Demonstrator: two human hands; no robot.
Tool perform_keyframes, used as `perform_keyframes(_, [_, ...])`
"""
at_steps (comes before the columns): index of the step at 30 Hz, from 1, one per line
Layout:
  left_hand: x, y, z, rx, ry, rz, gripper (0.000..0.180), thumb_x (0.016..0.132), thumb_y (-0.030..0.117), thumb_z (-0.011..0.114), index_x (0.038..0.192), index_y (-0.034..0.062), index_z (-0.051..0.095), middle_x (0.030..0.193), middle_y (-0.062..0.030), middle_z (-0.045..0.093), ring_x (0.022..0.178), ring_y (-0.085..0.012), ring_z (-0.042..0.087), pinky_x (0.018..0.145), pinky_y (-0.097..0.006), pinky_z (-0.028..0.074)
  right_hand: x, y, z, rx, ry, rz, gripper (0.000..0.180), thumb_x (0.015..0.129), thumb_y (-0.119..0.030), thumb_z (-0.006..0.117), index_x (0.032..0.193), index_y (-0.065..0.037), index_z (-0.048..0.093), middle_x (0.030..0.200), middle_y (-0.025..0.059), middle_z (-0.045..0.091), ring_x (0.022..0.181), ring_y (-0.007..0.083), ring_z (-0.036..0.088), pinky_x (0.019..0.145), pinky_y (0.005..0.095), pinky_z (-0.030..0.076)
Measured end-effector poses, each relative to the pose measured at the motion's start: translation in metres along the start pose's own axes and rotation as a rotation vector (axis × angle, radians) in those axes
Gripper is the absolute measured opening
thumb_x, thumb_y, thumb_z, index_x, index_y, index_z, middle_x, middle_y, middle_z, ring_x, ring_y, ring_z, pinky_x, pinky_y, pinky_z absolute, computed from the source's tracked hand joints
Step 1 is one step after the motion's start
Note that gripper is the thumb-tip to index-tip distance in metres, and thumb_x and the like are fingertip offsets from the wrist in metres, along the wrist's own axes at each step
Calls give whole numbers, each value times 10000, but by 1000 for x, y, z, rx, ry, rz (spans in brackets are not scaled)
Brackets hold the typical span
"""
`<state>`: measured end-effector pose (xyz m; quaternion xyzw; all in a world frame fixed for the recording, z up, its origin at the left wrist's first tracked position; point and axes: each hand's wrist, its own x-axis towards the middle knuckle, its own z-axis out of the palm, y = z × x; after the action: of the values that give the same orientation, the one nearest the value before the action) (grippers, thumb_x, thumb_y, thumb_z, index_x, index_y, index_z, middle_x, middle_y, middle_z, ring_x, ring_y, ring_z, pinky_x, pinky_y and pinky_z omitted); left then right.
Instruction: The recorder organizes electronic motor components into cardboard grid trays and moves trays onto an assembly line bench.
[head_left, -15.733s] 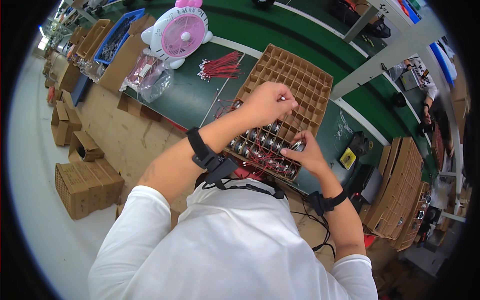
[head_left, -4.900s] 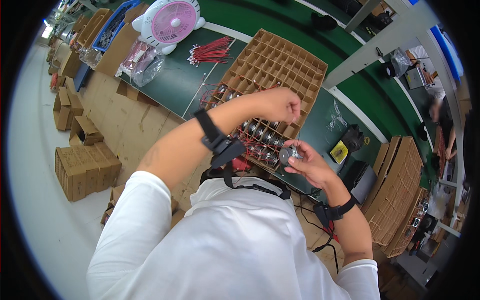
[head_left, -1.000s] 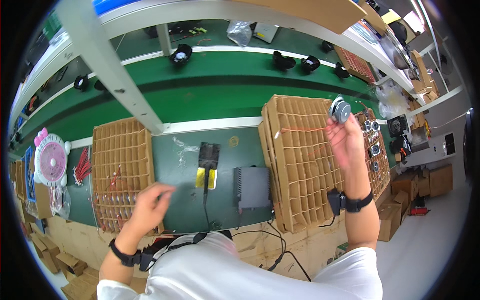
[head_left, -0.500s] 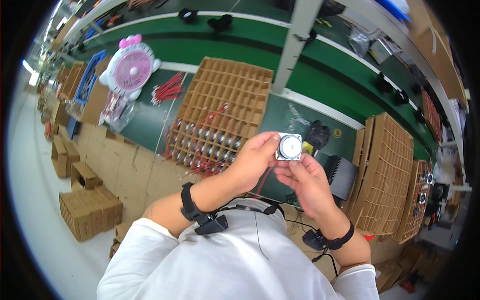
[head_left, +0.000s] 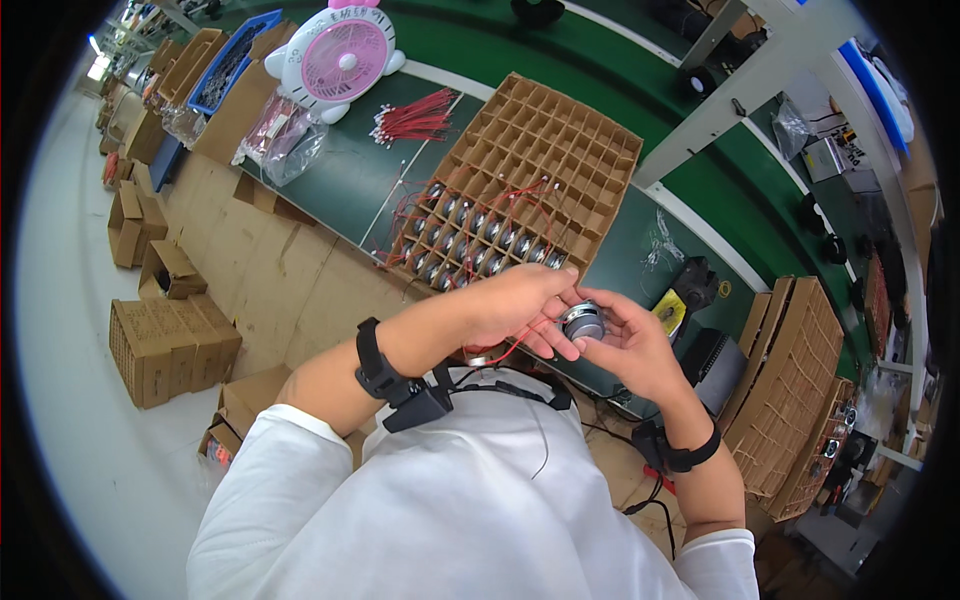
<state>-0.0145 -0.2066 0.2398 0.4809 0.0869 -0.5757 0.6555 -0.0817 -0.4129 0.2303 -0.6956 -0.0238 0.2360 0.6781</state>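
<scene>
A small round loudspeaker (head_left: 583, 323), with a silvery rim and a dark grey back, is gripped in my right hand (head_left: 637, 347) between thumb and fingers. My left hand (head_left: 522, 308) is beside it, fingers stretched out and thumb apart, touching or nearly touching the speaker. A red wire (head_left: 515, 344) runs from the speaker across the left fingers. Below the left palm, part of another round silvery thing (head_left: 480, 361) shows; what holds it is hidden. Just beyond my hands lies a divided cardboard tray (head_left: 560, 135), its near cells filled with several wired speakers (head_left: 478, 240).
Red wires (head_left: 415, 116) lie bundled beside a pink-and-white fan (head_left: 340, 60) on the green table. To the right are a black-and-yellow device (head_left: 690, 290), a dark ridged box (head_left: 708, 362) and upright cardboard trays (head_left: 790, 385). A white post (head_left: 720, 115) rises behind. Cartons (head_left: 172, 348) stand on the floor left.
The speaker has been turned from its white round face to its side and brought slightly lower. My left fingers have let go of its edge and stretched out. The view has shifted left.
</scene>
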Motion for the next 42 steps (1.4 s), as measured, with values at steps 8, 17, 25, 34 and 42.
perform_keyframes(8, [-14, 13, -35, -13, -143, 53, 630, 1008, 501, 313, 1284, -52, 433, 1213, -208, 582, 968, -315, 675, 717, -327, 575, 7, 6, 1, 337, 93, 43, 430, 816, 26, 706, 1185, -1, 485, 1105, 103, 625, 1001, 154, 622, 895, 280, 517])
perform_keyframes(17, [-15, -26, -59, -207, -13, 199, 421, 997, 399, 447, 1209, 43, 524, 1060, -130, 665, 845, -199, 679, 716, -308, 560, 7, 43, -11, 260, 178, 297, 419, 884, -111, 671, 1240, -28, 466, 1057, 58, 651, 909, 122, 640, 783, 274, 544])
perform_keyframes(25, [40, 7, -65, 103, 180, 260, 177, 958, 167, 560, 1100, 63, 586, 909, -10, 628, 781, -91, 593, 700, -248, 497, 24, 68, -15, 566, 115, 323, 392, 896, -62, 638, 1261, -55, 495, 1095, 41, 623, 989, 127, 613, 807, 288, 546])
perform_keyframes(34, [101, 34, -68, 155, 312, 334, 177, 964, 150, 536, 1102, 51, 589, 916, -12, 645, 757, -74, 605, 669, -215, 491, 69, 113, -9, -55, 422, -81, 491, 755, -124, 805, 1123, -28, 495, 1055, 87, 582, 900, 168, 584, 764, 308, 512])
perform_keyframes(42, [113, 27, -65, 210, 398, 362, 183, 958, 138, 529, 1114, 65, 590, 927, -10, 660, 746, -68, 609, 653, -210, 480, 89, 118, 0, -639, 560, -182, 500, 677, -148, 828, 1043, 2, 523, 929, 153, 539, 860, 341, 559, 763, 401, 472])
